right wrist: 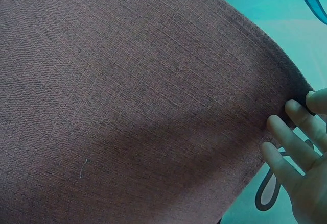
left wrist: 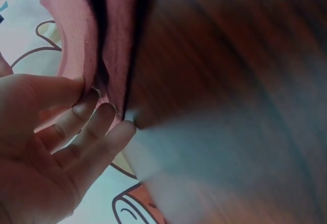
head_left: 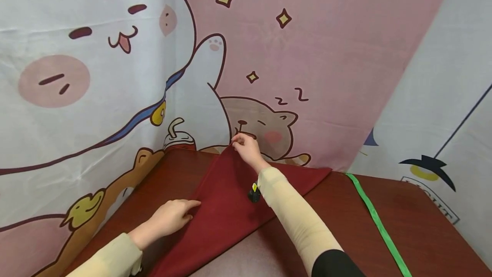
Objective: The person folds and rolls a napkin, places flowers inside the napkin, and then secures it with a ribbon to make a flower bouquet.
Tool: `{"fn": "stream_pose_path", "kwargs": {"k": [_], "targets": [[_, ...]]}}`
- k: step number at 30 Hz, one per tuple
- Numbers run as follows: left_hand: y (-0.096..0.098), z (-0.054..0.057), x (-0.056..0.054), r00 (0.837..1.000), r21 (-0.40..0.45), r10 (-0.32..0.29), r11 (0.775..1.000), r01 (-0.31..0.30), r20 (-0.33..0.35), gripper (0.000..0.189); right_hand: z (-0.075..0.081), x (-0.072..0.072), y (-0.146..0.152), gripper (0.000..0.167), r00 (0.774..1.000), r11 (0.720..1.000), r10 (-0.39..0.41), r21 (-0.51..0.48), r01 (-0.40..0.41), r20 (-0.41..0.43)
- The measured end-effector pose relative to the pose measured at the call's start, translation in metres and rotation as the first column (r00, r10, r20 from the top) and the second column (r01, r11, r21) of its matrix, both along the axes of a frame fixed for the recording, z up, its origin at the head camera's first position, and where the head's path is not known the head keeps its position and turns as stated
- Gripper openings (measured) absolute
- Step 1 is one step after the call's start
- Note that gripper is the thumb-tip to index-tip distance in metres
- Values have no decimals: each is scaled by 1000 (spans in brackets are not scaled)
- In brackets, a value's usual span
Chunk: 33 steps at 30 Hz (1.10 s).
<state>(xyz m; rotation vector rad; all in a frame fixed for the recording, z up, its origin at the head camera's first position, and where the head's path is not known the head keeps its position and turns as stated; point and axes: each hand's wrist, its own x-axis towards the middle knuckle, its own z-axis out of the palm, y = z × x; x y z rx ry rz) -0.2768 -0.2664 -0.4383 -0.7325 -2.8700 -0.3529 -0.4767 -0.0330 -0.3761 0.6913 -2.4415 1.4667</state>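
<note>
A dark red cloth (head_left: 226, 200) lies slantwise over the table, with one corner raised at the back. My right hand (head_left: 247, 151) pinches that raised corner between thumb and fingers; in the right wrist view the cloth (right wrist: 143, 91) spreads out flat from the fingertips of the right hand (right wrist: 306, 168). At the cloth's left edge is my left hand (head_left: 169, 217). The left wrist view shows the left hand (left wrist: 46, 147) pinching a fold of the cloth (left wrist: 76, 30), its other fingers against the edge.
A green ribbon (head_left: 378, 221) runs down the right part of the brown wooden table (head_left: 338, 208). Printed cartoon fabric (head_left: 326, 54) hangs behind and along the left side. A pale surface (head_left: 238, 255) shows at the near middle. By the right wrist is a small black device (head_left: 253, 195).
</note>
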Motion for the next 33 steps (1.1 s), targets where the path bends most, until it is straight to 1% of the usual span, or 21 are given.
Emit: {"fn": "stream_pose_path", "kwargs": {"k": [2,7,13,19,23,28,33], "targets": [[-1,-1,-1,1000,5,1,1000,-1,-6,39,-1,0,-1,15,1000,1000,2,1,-2,11],[-2,-2,-3,1000,8,12,1000,-12,-24,38,-3,-1,-2,12,1000,1000,-10,2,10,4],[-2,-5,-5,999,3,36,999,-36,-41,37,-8,-1,-5,13,1000,1000,-26,6,26,13],[-3,-8,-4,996,-2,60,998,-60,-68,35,-16,-3,-9,18,1000,999,-10,43,9,24],[-3,-9,-4,995,-24,56,998,-58,-79,34,-21,-3,-11,21,998,997,11,74,-16,67],[-3,-9,-4,996,-47,51,997,-55,-76,33,-26,-3,-13,25,992,993,44,105,-56,117],[-3,-9,-4,996,-56,52,997,-56,-78,33,-28,-5,-13,25,993,992,46,110,-58,109]]}}
